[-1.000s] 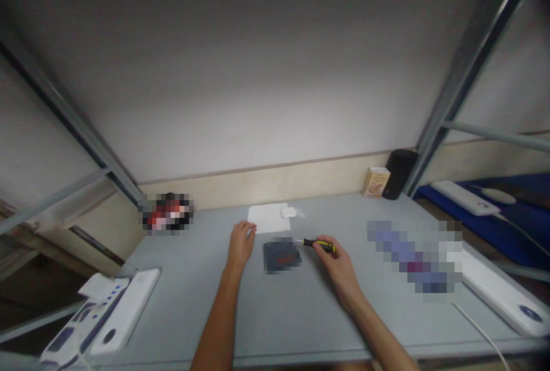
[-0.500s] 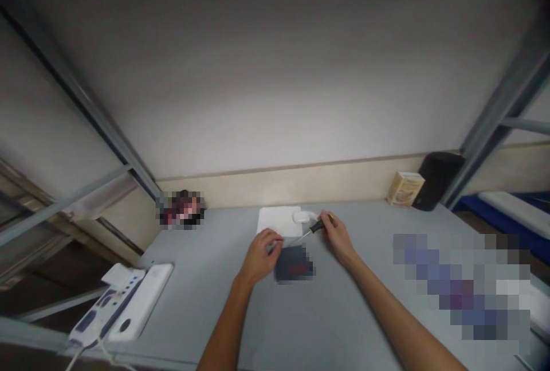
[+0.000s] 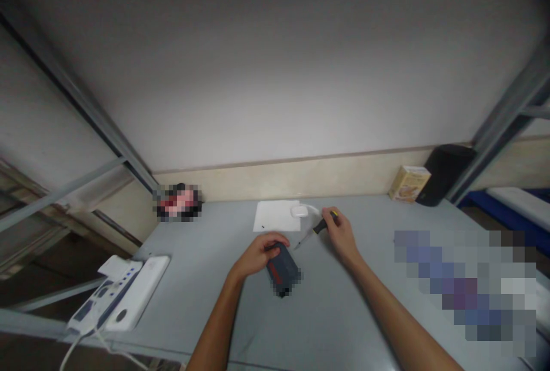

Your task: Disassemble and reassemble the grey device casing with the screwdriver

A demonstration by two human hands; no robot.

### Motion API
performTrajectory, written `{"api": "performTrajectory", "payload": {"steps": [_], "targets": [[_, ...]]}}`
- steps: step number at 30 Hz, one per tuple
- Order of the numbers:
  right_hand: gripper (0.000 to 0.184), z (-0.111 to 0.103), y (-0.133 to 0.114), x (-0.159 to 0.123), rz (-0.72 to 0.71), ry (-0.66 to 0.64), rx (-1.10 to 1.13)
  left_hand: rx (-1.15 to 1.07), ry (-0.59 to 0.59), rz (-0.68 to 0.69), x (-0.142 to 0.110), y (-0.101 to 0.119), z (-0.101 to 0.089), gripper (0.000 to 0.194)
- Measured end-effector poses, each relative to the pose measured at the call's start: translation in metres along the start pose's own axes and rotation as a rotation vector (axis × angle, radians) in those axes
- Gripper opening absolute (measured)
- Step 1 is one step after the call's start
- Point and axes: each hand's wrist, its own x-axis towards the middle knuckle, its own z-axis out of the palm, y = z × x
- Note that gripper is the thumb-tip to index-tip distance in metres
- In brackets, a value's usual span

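My left hand (image 3: 263,252) grips the upper end of a dark blue-grey, box-shaped device (image 3: 283,268) with a red marking. The device sits at a slant, and its lower end is blurred out. To the right, my right hand (image 3: 341,233) is closed round the black and yellow handle of a screwdriver (image 3: 321,226). Its shaft slopes down to the left, and the tip, with a small dark speck on it, is just beside the device, apart from it. A white sheet of paper (image 3: 275,216) lies behind both hands, with tiny dark bits on it.
A small white rounded case (image 3: 299,211) overlaps the paper's right edge. White power strips (image 3: 137,296) lie at the left. At the back right stand a yellow box (image 3: 409,183) and a black speaker-like object (image 3: 447,175). Blurred-out items sit at the far left and right of the table (image 3: 206,233).
My left hand has gone from beside the paper to the device, taken hold of it and turned it. The screwdriver tip swung left and down, and the view shifted.
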Motion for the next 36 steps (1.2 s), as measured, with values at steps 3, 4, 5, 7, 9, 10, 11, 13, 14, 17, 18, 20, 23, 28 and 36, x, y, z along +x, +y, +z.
{"api": "performTrajectory", "payload": {"steps": [3,4,5,7,9,10,11,13,14,17,18,20,23,28,36], "targets": [[0.041,-0.001,0.0,-0.002,-0.029,-0.011,-0.077,-0.151,0.016,-0.032,0.001,-0.003,0.0,0.027],[0.041,-0.002,-0.001,-0.002,-0.03,0.004,-0.094,-0.18,0.021,-0.044,0.001,-0.003,0.0,0.029],[0.04,-0.002,-0.001,-0.002,-0.029,0.022,-0.108,-0.198,0.028,-0.056,0.001,-0.003,0.0,0.03],[0.041,-0.003,-0.003,-0.001,-0.017,0.057,-0.119,-0.21,0.045,-0.079,0.001,-0.001,0.001,0.031],[0.041,-0.004,-0.005,0.001,-0.004,0.074,-0.116,-0.204,0.075,-0.093,0.001,0.001,0.002,0.03],[0.042,-0.005,-0.006,0.001,-0.003,0.079,-0.111,-0.191,0.096,-0.095,0.002,0.002,0.003,0.029],[0.043,-0.005,-0.006,0.001,-0.003,0.083,-0.105,-0.167,0.123,-0.092,0.002,0.004,0.005,0.027],[0.044,-0.005,-0.006,0.002,-0.01,0.087,-0.086,-0.078,0.189,-0.072,0.003,0.005,0.008,0.025],[0.045,-0.004,-0.006,0.002,-0.014,0.086,-0.068,-0.011,0.228,-0.057,0.003,0.006,0.009,0.025],[0.047,-0.001,-0.005,0.0,0.005,0.057,0.002,0.233,0.341,-0.006,0.005,0.006,0.012,0.029],[0.047,0.001,-0.005,-0.001,0.019,0.038,0.021,0.294,0.362,0.003,0.006,0.005,0.013,0.031],[0.048,0.004,-0.005,-0.003,0.045,-0.013,0.036,0.355,0.379,0.008,0.007,0.003,0.014,0.034],[0.049,0.009,-0.005,-0.007,0.054,-0.083,0.021,0.337,0.41,-0.005,0.011,-0.004,0.015,0.028],[0.049,0.01,-0.002,-0.006,0.06,-0.079,0.03,0.338,0.485,-0.007,0.014,-0.013,0.012,0.028],[0.049,0.005,0.001,-0.003,0.146,-0.02,0.137,0.745,0.627,0.056,0.02,-0.02,-0.039,0.022]]}}
